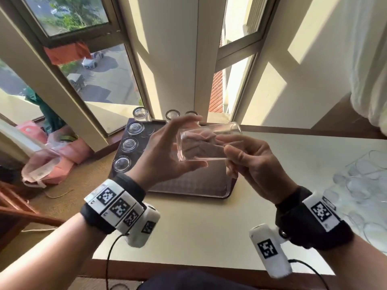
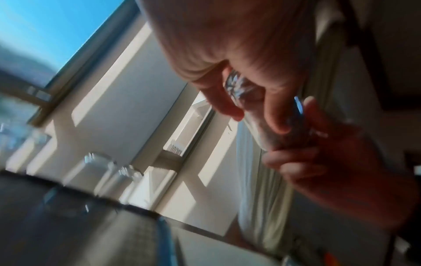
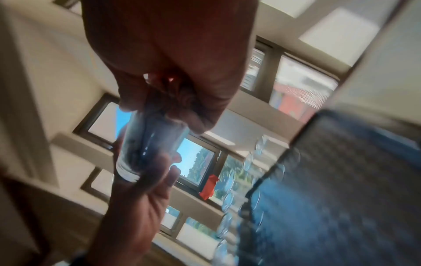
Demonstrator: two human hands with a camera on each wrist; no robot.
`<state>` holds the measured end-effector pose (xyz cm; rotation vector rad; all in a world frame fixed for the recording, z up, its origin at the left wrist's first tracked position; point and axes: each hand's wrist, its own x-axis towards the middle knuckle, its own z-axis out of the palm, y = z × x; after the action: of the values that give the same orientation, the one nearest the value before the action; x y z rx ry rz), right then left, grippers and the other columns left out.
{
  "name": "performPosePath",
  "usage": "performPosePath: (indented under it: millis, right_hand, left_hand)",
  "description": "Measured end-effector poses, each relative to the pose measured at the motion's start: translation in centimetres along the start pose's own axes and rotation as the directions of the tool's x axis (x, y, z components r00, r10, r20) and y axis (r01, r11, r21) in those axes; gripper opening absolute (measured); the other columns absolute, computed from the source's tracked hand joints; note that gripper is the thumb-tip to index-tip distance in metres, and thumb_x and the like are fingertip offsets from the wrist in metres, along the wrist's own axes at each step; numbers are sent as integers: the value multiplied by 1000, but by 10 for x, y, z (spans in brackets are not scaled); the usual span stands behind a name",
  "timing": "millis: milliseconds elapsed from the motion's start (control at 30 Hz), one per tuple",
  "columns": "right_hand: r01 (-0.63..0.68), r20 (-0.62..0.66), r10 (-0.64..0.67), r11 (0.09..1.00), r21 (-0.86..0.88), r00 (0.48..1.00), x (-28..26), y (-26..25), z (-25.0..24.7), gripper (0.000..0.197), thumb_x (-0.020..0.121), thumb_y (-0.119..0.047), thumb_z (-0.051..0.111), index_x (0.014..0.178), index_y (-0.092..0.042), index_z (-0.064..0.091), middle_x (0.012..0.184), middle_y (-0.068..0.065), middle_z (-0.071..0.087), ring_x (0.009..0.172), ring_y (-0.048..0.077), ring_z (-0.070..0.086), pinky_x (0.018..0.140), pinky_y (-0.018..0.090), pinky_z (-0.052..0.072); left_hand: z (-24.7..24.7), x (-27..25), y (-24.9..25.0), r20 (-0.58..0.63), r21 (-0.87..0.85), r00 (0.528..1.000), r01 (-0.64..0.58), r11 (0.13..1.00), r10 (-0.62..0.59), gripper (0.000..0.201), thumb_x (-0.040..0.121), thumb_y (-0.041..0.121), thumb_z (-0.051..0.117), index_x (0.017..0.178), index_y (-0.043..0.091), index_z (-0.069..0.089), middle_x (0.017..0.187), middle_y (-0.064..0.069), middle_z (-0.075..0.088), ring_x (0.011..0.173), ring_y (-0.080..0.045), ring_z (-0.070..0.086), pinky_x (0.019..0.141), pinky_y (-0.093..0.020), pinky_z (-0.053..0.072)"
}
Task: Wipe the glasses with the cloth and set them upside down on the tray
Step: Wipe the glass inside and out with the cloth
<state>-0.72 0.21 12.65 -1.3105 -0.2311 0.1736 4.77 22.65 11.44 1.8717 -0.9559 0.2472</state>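
Note:
My left hand [image 1: 194, 141] grips a clear glass [image 1: 226, 130] and holds it on its side above the tray, thick base to the left and mouth to the right. A pinkish cloth [image 1: 201, 147] is stuffed inside it. My right hand [image 1: 228, 149] is at the mouth, its fingers curled and pinching the cloth. The right wrist view shows the same glass [image 3: 148, 144] between both hands. In the left wrist view only its base [image 2: 239, 88] shows between my fingers. The dark tray [image 1: 188, 185] lies below, with several glasses [image 1: 129, 144] upside down along its left and far edges.
A cluster of several clear glasses [image 1: 360, 185] stands on the pale table at the right. Windows and a wall pillar rise just behind the tray. Pink bags [image 1: 62, 155] lie on the floor to the left. A white curtain [image 1: 368, 80] hangs at the far right.

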Motion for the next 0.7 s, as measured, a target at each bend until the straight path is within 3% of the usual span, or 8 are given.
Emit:
performPosePath:
  millis: [133, 233, 300, 367, 433, 533, 600, 700]
  right_hand:
    - [295, 115, -272, 882, -367, 955, 2, 2, 6, 34, 86, -13, 68, 118, -6, 64, 114, 17, 66, 105, 18, 66, 89, 26, 54]
    - [33, 55, -26, 992, -125, 998, -2, 6, 9, 31, 87, -20, 70, 116, -11, 68, 86, 1, 68, 60, 8, 54, 55, 21, 48]
    - [-147, 51, 142, 983, 108, 989, -6, 10, 6, 42, 80, -37, 79, 114, -15, 72, 75, 9, 55, 52, 11, 37, 46, 25, 40]
    - [-149, 29, 146, 978, 146, 989, -8, 11, 2, 49, 74, -45, 82, 113, -17, 74, 77, 15, 55, 53, 14, 37, 46, 27, 40]
    - [18, -20, -18, 1000, 1, 1000, -7, 6, 3, 45, 76, -43, 81, 111, -15, 76, 90, 16, 69, 55, 15, 49, 49, 27, 46]
    - [277, 62, -271, 918, -284, 961, -3, 3, 6, 32, 85, -11, 72, 115, -1, 67, 111, 18, 68, 95, 14, 66, 79, 21, 54]
    - [189, 31, -188, 952, -239, 982, -1, 4, 9, 33, 84, -11, 72, 116, -6, 68, 108, 10, 72, 89, 27, 66, 69, 26, 54]
    - [-70, -45, 66, 995, -78, 997, -3, -3, 10, 29, 84, -19, 68, 111, -10, 67, 76, -9, 73, 50, 18, 50, 42, 26, 42]
  left_hand:
    - [9, -3, 12, 242, -700, 788, 546, 460, -566, 72, 49, 56, 94, 110, 29, 68, 96, -4, 74, 66, -19, 65, 55, -25, 56]
    - [7, -4, 17, 3, -533, 902, 368, 762, -433, 59, 65, 50, 88, 112, 20, 67, 94, -3, 76, 70, -23, 69, 58, -27, 58]
    - [4, -7, 9, -73, -106, 997, 21, 994, -29, 60, 72, 36, 88, 120, 12, 61, 110, -6, 71, 96, -18, 71, 83, -29, 59]
    - [2, -6, 5, -16, 50, 994, -111, 993, 112, 69, 71, 35, 89, 127, 14, 54, 120, -4, 65, 109, -14, 65, 94, -28, 54]
    - [0, -5, 6, 35, -292, 987, 162, 943, -159, 85, 65, 42, 90, 134, 22, 44, 123, 5, 66, 108, -16, 66, 91, -33, 58]
    - [9, -5, 15, 241, -716, 829, 503, 484, -505, 79, 56, 53, 92, 122, 24, 60, 102, 0, 73, 72, -20, 66, 58, -25, 57]
    - [13, -3, 19, 88, -659, 880, 402, 636, -466, 68, 61, 41, 92, 115, 12, 63, 95, -3, 73, 69, -14, 68, 55, -22, 55]
    - [13, -4, 6, -96, -76, 995, -25, 997, 18, 65, 71, 29, 88, 123, 8, 55, 116, -10, 68, 103, -19, 69, 89, -27, 56]
